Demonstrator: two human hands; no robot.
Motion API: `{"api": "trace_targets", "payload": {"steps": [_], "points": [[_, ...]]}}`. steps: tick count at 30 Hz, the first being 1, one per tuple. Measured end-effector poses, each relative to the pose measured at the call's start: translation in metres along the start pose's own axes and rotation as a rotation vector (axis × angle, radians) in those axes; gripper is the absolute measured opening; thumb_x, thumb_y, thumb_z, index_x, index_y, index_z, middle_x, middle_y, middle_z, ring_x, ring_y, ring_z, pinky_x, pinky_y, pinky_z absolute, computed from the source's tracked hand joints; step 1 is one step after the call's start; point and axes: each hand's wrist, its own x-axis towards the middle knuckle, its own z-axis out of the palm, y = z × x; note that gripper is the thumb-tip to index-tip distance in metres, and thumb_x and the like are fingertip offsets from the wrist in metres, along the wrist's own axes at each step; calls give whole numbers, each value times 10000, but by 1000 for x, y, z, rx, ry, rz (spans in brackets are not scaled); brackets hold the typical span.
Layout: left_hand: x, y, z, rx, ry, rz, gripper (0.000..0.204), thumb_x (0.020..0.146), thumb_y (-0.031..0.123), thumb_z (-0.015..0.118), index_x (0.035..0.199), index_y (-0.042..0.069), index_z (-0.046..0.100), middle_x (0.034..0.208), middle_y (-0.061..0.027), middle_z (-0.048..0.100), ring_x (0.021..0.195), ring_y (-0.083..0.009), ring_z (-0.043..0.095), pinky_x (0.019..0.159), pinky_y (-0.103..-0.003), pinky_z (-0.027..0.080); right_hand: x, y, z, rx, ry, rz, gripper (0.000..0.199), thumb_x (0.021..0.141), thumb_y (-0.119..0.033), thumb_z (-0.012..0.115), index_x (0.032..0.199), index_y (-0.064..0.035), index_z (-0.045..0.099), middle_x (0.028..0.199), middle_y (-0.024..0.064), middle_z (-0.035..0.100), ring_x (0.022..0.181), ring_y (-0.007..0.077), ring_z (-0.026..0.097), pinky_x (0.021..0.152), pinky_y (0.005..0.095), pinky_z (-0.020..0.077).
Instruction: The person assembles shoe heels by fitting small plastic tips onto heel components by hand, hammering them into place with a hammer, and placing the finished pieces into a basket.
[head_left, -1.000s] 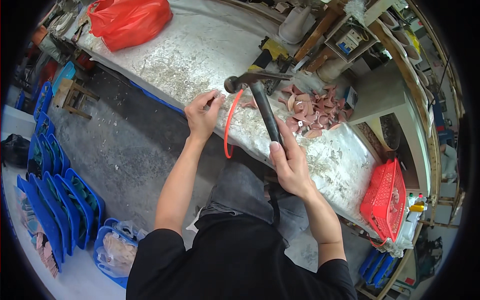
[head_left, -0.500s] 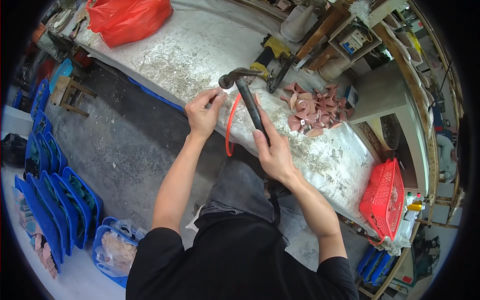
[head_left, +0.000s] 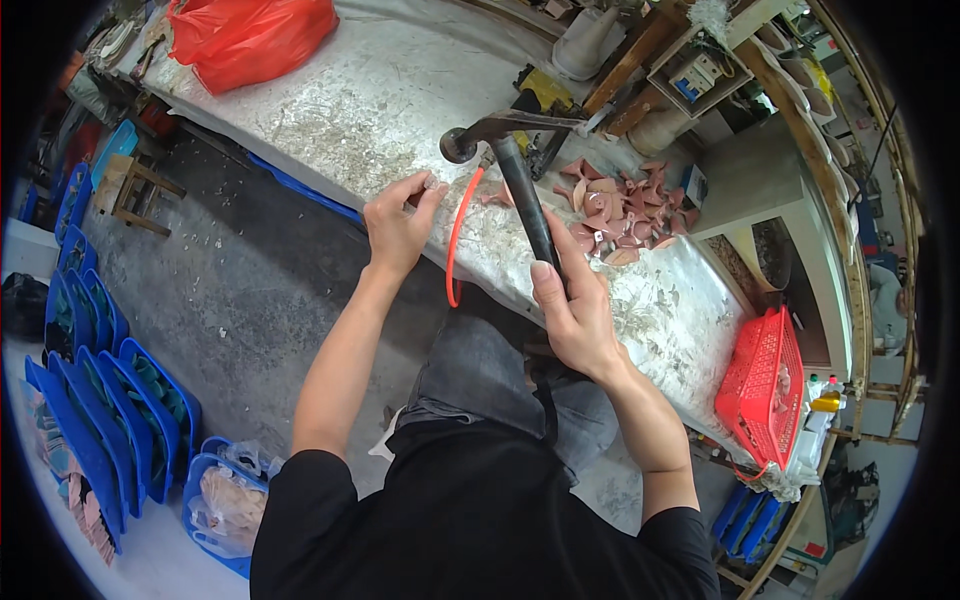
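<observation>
My right hand is wrapped round the dark handle of a claw hammer, held raised above the workbench with its head pointing away from me. To its left, my left hand is closed in a pinch over the bench's near edge. Something small and pale shows at its fingertips, too small to name. An orange-red hose curves down over the edge between my hands. Right of the hammer lies a heap of curved pink pieces. Behind the hammer, a yellow and black tool is partly hidden.
A red plastic bag lies at the bench's far left, and a red basket stands at its right end. Blue bins line the floor at left, near a wooden stool. A grey cabinet bounds the right side.
The hammer has risen toward me and shifted slightly right with my right hand. My left hand has barely moved, its fingers still pinched.
</observation>
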Motion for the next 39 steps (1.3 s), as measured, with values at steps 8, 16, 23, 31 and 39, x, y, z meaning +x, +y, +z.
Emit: {"api": "trace_targets", "payload": {"steps": [8,16,23,31,39], "points": [[-1,-7,3,52,36,229,251,905,65,849,1115,-54,779,957,-168,814,796,-200,773,740,-320,601,-6,10,6,40,5,51,572,1118,-276,561,1631,-57,434,1311,327,705,1176,484,717,1024,467,536],[0,-14,8,155,76,400,165,919,24,805,1070,-31,767,942,-177,807,806,-294,805,708,-349,611,-6,11,6,27,2,67,576,1114,-265,563,1635,-59,429,1233,326,734,1045,460,763,956,457,562],[0,-17,6,164,26,399,174,942,31,778,1107,-21,755,890,-143,806,797,-271,805,681,-341,597,-7,16,14,2,35,-29,589,1107,-254,576,1638,-50,423,1011,305,765,818,385,776,800,421,572],[8,-6,-25,-22,-246,105,543,917,172,846,1366,-61,648,1121,-214,785,943,-288,781,851,-377,590,-20,-14,-6,-7,93,-29,592,1097,-219,575,1633,-18,424,822,173,702,643,232,636,702,354,544],[11,-22,-26,110,-315,236,488,891,111,828,1303,-91,663,1234,-235,703,1044,-354,725,941,-415,575,5,64,67,-100,118,-84,605,1065,-148,614,1635,-60,431,1092,341,725,846,426,771,774,404,583]]}}
